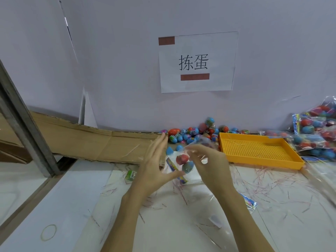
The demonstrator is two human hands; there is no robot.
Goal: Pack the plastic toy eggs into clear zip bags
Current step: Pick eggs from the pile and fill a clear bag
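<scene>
Between my hands hangs a clear zip bag [179, 171] with a colourful header card. Inside it sit a red toy egg [182, 158] and a grey-blue one [188, 167]. My right hand [209, 164] curls its fingers round the upper part of the bag. My left hand [156, 160] has its fingers straight and spread upward, and its thumb reaches to the bag's lower edge. A pile of loose toy eggs [192, 135], mostly blue and red, lies against the wall just behind the bag.
An orange perforated tray [263, 160] stands to the right. Filled egg bags [316, 135] are heaped at the far right. Flat cardboard [91, 142] lies to the left, beside a metal post [23, 120]. Plastic strips and an empty bag [249, 202] litter the white table.
</scene>
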